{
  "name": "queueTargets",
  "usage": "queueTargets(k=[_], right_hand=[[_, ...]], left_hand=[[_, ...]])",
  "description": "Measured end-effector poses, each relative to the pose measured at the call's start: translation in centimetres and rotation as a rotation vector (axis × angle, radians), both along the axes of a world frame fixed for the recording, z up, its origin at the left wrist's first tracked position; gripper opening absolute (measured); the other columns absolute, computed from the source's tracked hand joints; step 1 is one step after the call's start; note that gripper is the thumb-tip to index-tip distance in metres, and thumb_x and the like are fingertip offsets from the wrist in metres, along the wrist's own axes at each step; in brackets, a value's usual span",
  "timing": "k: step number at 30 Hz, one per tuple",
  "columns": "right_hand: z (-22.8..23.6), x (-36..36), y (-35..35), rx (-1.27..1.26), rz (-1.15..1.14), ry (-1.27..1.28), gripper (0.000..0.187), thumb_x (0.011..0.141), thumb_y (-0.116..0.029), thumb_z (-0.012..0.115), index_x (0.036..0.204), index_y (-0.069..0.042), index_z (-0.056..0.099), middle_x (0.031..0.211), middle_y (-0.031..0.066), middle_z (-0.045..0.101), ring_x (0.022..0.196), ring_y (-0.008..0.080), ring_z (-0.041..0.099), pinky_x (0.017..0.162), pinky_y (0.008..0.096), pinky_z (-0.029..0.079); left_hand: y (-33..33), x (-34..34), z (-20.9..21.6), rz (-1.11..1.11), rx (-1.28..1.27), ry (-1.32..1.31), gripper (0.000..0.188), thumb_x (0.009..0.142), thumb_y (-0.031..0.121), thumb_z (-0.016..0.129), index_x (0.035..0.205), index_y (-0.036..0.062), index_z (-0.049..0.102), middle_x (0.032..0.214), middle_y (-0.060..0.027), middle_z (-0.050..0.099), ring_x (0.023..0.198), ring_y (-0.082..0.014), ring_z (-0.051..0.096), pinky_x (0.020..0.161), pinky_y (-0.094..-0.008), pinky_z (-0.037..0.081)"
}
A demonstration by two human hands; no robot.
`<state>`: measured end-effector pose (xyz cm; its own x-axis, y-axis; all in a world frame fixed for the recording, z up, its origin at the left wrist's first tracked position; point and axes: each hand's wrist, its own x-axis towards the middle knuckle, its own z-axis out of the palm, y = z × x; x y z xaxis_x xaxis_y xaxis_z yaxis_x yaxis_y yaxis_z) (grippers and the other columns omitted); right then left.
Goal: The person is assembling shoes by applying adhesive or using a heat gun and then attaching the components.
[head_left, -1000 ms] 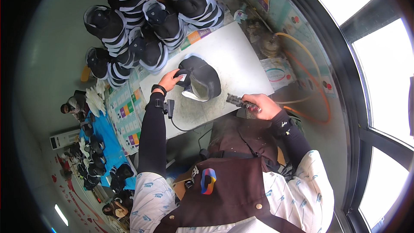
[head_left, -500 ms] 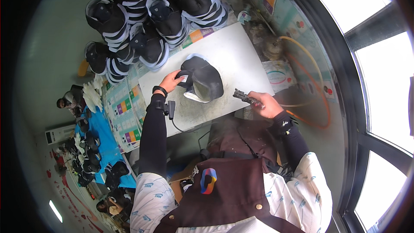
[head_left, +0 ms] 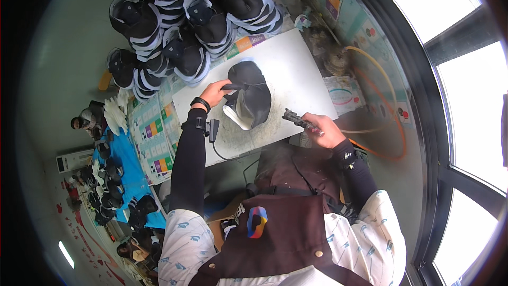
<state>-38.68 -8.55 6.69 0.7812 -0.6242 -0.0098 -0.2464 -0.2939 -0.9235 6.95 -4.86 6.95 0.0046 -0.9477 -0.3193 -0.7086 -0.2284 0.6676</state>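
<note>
On the white board (head_left: 296, 58) lies a black shoe upper (head_left: 254, 98) with a pale lining, its opening facing left and toward me. My left hand (head_left: 214, 94) pinches a dark flap at the upper's left edge between thumb and fingers. My right hand (head_left: 328, 131), off the board's near right edge, is closed round a dark, crusted spray gun (head_left: 299, 120). The gun's tip points left toward the upper, with a gap between them. A pale hose runs behind that hand.
Stacks of black shoe uppers (head_left: 135, 21) with pale edges stand beyond the board. Yellow hose (head_left: 381, 69) and orange hose (head_left: 405, 135) loop at the right by the window frame (head_left: 439, 122). At left, a blue-covered table (head_left: 124, 164) holds more shoe parts, with people beside it.
My left hand has shifted slightly right and up, lifting the flap. The upper has turned and tilted, showing more of its lining edge. The spray gun has moved slightly left.
</note>
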Motion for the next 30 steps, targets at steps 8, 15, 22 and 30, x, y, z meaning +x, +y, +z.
queueTargets(k=[8,15,22,30], right_hand=[[1.0,0.9,-1.2,-0.058,0.033,-0.024,0.027,0.078,-0.006,0.062,0.105,-0.005,0.062,0.083,0.0224,0.065,0.081,0.0462,0.065,0.072,0.0523,0.049],[1.6,1.6,-1.4,-0.07,0.102,-0.08,0.027,0.078,-0.004,0.062,0.106,-0.005,0.063,0.081,0.0213,0.065,0.078,0.0459,0.065,0.071,0.0519,0.049],[0.5,1.0,-1.8,-0.072,0.074,-0.094,0.023,0.082,-0.006,0.063,0.105,-0.005,0.064,0.08,0.0226,0.064,0.078,0.0462,0.064,0.07,0.051,0.049],[0.0,-0.1,-2.2,-0.021,-0.026,0.007,0.024,0.081,-0.008,0.067,0.105,-0.006,0.064,0.077,0.0218,0.064,0.078,0.0458,0.065,0.07,0.0509,0.05]], left_hand=[[-0.5,-1.1,-0.5,-0.001,0.0,-0.006,0.015,0.098,0.006,0.066,0.113,0.001,0.066,0.091,-0.0094,0.066,0.083,-0.0203,0.059,0.083,-0.0331,0.05],[-0.5,-1.3,-0.8,-0.042,-0.037,-0.048,0.014,0.096,0.003,0.064,0.109,0.0001,0.065,0.091,-0.0114,0.069,0.084,-0.0223,0.064,0.084,-0.0336,0.051],[-0.6,-2.1,-0.8,-0.012,-0.014,-0.003,0.012,0.096,0.002,0.063,0.108,0.0001,0.065,0.091,-0.0118,0.069,0.085,-0.0225,0.064,0.084,-0.0342,0.052],[-0.1,-1.7,-0.6,-0.011,0.041,-0.052,0.023,0.095,0.004,0.065,0.118,0.0022,0.067,0.106,-0.0178,0.073,0.1,-0.0363,0.068,0.092,-0.0392,0.052]])
